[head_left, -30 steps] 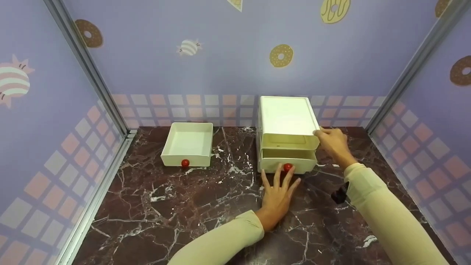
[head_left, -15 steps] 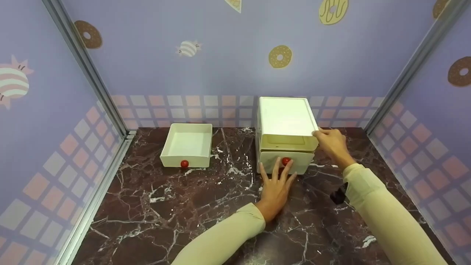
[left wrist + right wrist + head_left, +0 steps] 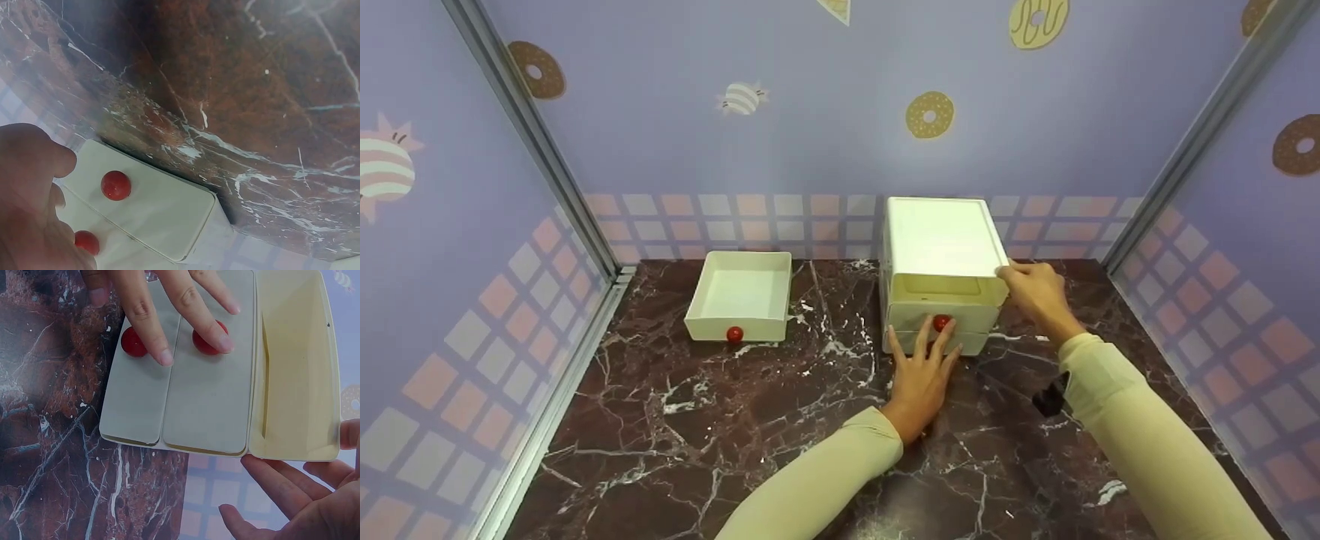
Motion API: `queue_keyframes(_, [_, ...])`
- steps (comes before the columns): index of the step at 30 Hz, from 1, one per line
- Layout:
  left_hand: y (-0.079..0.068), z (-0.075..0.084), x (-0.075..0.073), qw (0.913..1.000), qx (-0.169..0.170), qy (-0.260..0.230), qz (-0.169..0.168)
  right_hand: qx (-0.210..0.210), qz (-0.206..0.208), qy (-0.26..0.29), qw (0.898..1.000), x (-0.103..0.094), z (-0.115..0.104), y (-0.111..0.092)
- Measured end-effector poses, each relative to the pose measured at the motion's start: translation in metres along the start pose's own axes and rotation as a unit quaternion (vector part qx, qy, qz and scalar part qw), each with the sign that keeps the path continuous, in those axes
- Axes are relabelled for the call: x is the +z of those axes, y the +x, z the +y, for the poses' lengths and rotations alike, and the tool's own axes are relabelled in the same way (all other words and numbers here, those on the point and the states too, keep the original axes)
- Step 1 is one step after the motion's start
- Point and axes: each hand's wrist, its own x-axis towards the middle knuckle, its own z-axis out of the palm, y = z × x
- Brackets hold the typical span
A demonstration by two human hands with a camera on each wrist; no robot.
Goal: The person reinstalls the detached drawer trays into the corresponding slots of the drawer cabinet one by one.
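A white drawer cabinet point(image 3: 945, 232) stands against the back wall. Its top compartment point(image 3: 295, 365) is an open slot. Beneath it, two white drawers with red knobs sit pushed in, the middle drawer point(image 3: 211, 399) and the bottom drawer point(image 3: 152, 208). My left hand point(image 3: 919, 386) spreads straight fingers over the drawer fronts, fingertips at the middle drawer's red knob point(image 3: 942, 322). The bottom red knob point(image 3: 116, 185) is hidden by the fingers in the head view. With thumb at the top front corner and fingers along the side, my right hand point(image 3: 1039, 296) holds the cabinet's right edge.
A separate white drawer point(image 3: 741, 292) with a red knob point(image 3: 735, 334) sits on the dark marbled tabletop point(image 3: 675, 442), left of the cabinet. Patterned purple walls point(image 3: 810, 135) rise at the back and both sides.
My left hand has pushed the middle drawer back into the cabinet, from sticking out to flush with the bottom one. The right hand has kept its place at the cabinet's edge.
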Motion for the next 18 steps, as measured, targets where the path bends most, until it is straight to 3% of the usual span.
queue_keyframes(12, [-0.003, -0.007, 0.004, 0.9999, 0.007, -0.006, -0.009, 0.007, 0.002, 0.013, 1.0, 0.002, -0.001, 0.0])
queue_keyframes(18, [-0.012, -0.013, 0.01, 0.9992, 0.035, -0.011, -0.014, 0.01, 0.004, 0.009, 1.0, 0.0, 0.0, -0.001])
